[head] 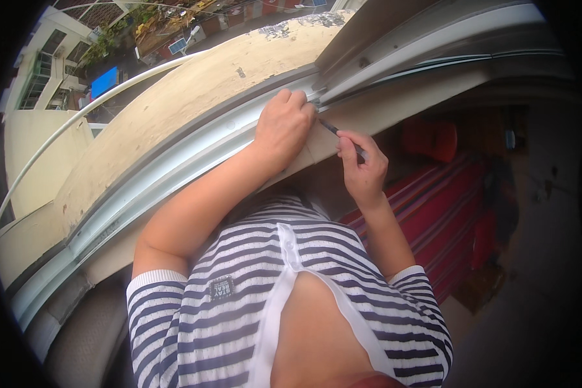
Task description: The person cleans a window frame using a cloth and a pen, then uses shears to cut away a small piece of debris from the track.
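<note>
My left hand point(287, 128) rests with curled fingers at the metal window track point(213, 140), close to the lower corner of a sliding window sash point(393, 63). Whether its fingers grip something there is hidden. To its right, my right hand point(363, 165) holds a slim, dark, pen-like tool point(331, 128) between thumb and fingers. The tool's tip points up and left, towards the inner sill point(354, 116) just beside my left hand. What kind of tool it is cannot be told.
Beyond the track lies a cream outer ledge point(174, 102) with peeling paint, bordered by a white cable or pipe point(126, 87). Outside, far below, are buildings and a blue roof point(104, 83). Indoors at right are a red striped cloth point(431, 208) and a red container point(436, 140).
</note>
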Motion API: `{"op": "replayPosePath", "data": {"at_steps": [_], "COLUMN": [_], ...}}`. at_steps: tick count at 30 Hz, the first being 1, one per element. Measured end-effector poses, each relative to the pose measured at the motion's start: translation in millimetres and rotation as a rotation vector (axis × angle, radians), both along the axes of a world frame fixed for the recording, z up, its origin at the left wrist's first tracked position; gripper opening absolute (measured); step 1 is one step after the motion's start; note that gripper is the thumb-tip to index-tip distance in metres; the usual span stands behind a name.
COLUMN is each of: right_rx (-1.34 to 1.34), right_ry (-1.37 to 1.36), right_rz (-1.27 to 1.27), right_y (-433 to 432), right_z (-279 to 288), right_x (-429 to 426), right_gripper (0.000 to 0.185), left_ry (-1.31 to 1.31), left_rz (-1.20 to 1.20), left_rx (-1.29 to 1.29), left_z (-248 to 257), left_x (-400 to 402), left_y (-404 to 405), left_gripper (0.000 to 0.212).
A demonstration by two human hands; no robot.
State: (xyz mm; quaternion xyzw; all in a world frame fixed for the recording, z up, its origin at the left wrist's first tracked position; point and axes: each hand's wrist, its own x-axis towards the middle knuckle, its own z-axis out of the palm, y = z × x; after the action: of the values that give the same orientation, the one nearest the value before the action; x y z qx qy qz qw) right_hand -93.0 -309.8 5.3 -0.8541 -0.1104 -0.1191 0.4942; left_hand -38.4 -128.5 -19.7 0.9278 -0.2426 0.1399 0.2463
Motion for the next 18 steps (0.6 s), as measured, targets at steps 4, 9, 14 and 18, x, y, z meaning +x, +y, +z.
{"op": "replayPosePath", "data": {"at_steps": [4,9,14,18], "right_rx": [0.017,-0.007,0.041,0.019], "right_ry": [-0.037,-0.011,0.026,0.032], "right_rz": [-0.046,-0.046,-0.045,-0.053], "right_y": [0,-6,-4,-4], "right_z": [-6,-10,-8,-5], "right_x": [5,3,3,5], "right_gripper": [0.008,0.008,0.009,0.009], "left_ry": [-0.037,0.094,0.138,0.084], "left_rz": [0.004,-0.02,0.0,0.016], "left_rx": [0.074,0.182,0.192,0.172], "left_z": [-1,17,20,12], "left_x": [0,-27,-37,-21], "left_y": [-4,48,44,3], "left_gripper": [0.009,0.008,0.021,0.035]}}
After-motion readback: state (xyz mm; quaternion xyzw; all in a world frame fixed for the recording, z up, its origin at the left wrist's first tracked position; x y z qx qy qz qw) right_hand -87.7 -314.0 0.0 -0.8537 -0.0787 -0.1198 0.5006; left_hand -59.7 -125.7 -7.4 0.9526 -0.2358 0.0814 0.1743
